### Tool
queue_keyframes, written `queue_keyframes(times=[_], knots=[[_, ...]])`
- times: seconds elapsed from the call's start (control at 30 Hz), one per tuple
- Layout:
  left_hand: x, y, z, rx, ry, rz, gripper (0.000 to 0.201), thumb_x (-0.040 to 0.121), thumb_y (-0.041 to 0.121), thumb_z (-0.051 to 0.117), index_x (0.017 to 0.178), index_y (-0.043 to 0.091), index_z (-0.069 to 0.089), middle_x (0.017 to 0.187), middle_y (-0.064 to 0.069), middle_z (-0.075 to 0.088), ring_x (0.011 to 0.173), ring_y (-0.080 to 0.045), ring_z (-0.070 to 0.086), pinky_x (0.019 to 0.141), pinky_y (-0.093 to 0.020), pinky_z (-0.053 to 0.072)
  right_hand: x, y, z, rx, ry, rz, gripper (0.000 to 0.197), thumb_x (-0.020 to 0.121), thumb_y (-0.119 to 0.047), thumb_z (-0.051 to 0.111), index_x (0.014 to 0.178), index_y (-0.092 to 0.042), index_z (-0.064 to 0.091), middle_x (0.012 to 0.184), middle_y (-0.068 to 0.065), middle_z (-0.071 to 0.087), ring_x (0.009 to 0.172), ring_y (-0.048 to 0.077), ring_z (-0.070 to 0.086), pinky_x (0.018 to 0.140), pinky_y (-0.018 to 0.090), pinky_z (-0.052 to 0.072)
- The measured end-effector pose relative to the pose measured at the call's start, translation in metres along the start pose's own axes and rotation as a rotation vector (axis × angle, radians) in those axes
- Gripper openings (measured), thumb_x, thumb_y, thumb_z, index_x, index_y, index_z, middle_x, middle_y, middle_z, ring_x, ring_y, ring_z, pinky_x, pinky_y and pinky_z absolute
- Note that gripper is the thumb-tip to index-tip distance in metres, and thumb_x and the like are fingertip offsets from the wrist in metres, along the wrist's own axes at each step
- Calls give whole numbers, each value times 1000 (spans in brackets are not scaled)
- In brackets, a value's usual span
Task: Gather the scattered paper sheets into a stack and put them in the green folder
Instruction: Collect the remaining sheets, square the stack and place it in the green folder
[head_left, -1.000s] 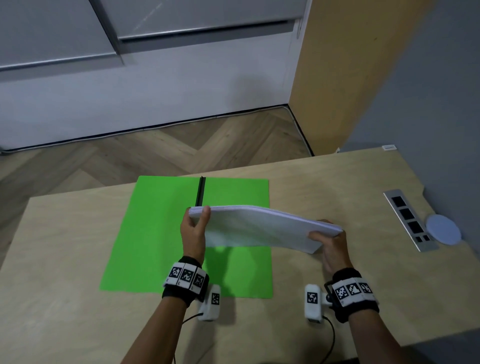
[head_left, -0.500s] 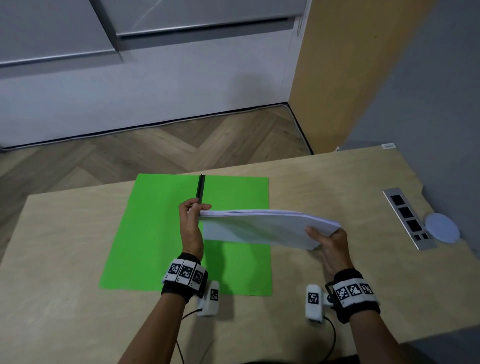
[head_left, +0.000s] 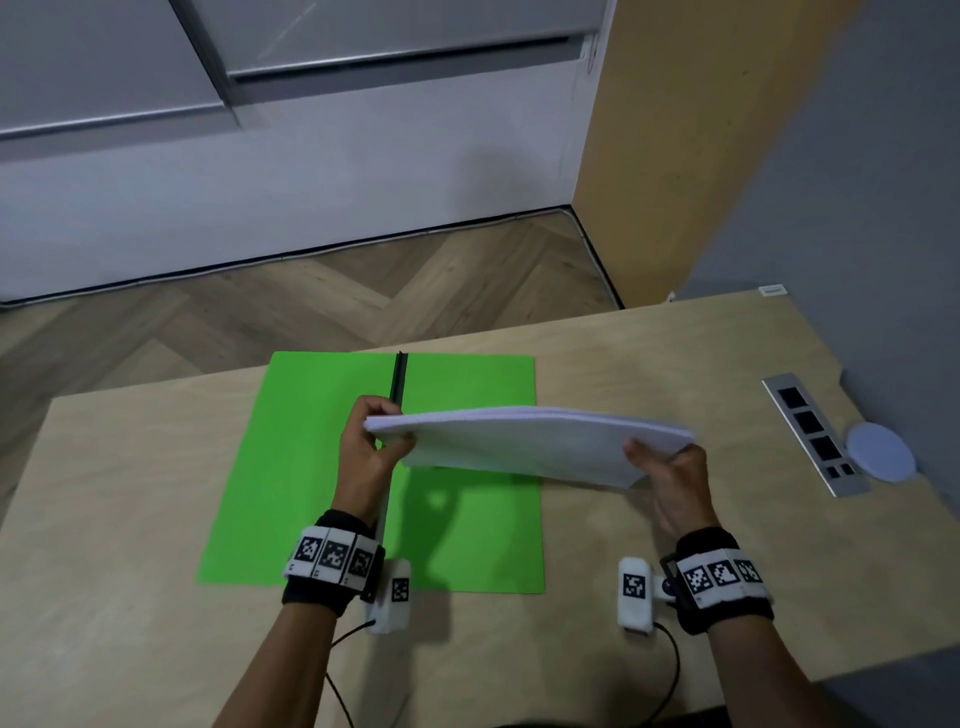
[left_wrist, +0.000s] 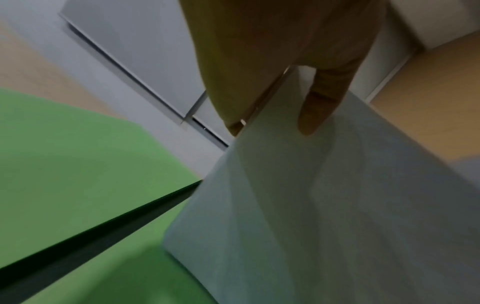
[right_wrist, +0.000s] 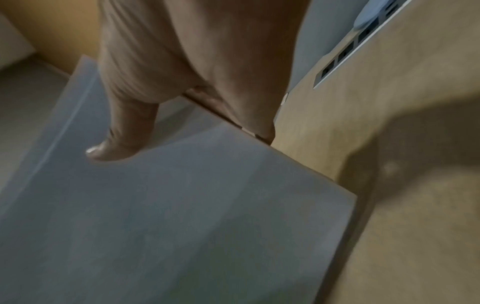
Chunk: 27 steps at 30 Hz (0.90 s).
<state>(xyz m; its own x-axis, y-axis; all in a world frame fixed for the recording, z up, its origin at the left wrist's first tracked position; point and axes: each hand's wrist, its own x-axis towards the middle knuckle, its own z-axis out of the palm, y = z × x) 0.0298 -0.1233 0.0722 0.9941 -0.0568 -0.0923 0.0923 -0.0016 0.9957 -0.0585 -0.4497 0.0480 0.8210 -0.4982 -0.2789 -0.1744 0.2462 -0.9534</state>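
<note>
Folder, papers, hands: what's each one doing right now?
Folder: open, flat on the desk.
Papers: stacked, held above the folder, not in it.
Left hand: grips the stack's left end.
Right hand: grips its right end.

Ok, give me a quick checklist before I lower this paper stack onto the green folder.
1. Both ends held: ok. The left hand grips one end of the paper stack, the right hand the other.
2. Edges squared: ok along the far edge; near edge cannot tell.
3. Green folder open and flat on the table: ok.
4. Stack over the folder's right half: not ok, its right end overhangs bare table.
5. Black spine clip clear of the stack: cannot tell, the stack and left hand hide its lower part.
</note>
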Motion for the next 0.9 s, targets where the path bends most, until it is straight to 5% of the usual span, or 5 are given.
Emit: queue_keyframes(times=[0.23, 0.37, 0.5, 0.73, 0.9], knots=[[6, -29, 11, 61, 4, -289, 34, 73, -10, 65, 97, 14, 63, 99, -10, 65, 95, -27, 57, 95, -50, 47, 5, 16, 6, -5, 4, 133, 42, 56, -21, 92, 93, -12, 74, 88, 2, 77, 88, 31, 68, 72, 45, 55], [6, -15, 8, -5, 14, -234, 40, 62, 7, 68, 101, 11, 65, 99, -9, 69, 93, -25, 60, 84, -36, 49, 2, 3, 1, 16, -7, 83, 46, 61, -23, 94, 99, -12, 72, 96, 6, 76, 91, 29, 69, 78, 50, 57], [5, -10, 2, 60, -3, -150, 35, 72, -21, 58, 97, 5, 58, 96, -10, 66, 92, -19, 63, 76, -27, 51, 5, 7, -5, -41, -61, 83, 31, 67, 1, 85, 92, -15, 76, 92, 6, 76, 92, 32, 68, 78, 47, 56], [14, -21, 0, 167, -56, -217, 27, 72, -21, 65, 82, 3, 63, 80, -6, 66, 82, -22, 59, 71, -31, 51, 7, 28, 7, -125, -3, 187, 65, 35, -34, 99, 92, -17, 74, 96, 8, 76, 98, 38, 69, 79, 55, 56], [17, 22, -25, 260, -73, -89, 22, 74, -5, 75, 85, 11, 65, 88, -6, 68, 84, -22, 61, 74, -36, 53, 4, -32, 22, -296, -81, 13, 25, 67, -7, 90, 83, -14, 73, 85, 2, 77, 79, 21, 72, 74, 38, 56]])
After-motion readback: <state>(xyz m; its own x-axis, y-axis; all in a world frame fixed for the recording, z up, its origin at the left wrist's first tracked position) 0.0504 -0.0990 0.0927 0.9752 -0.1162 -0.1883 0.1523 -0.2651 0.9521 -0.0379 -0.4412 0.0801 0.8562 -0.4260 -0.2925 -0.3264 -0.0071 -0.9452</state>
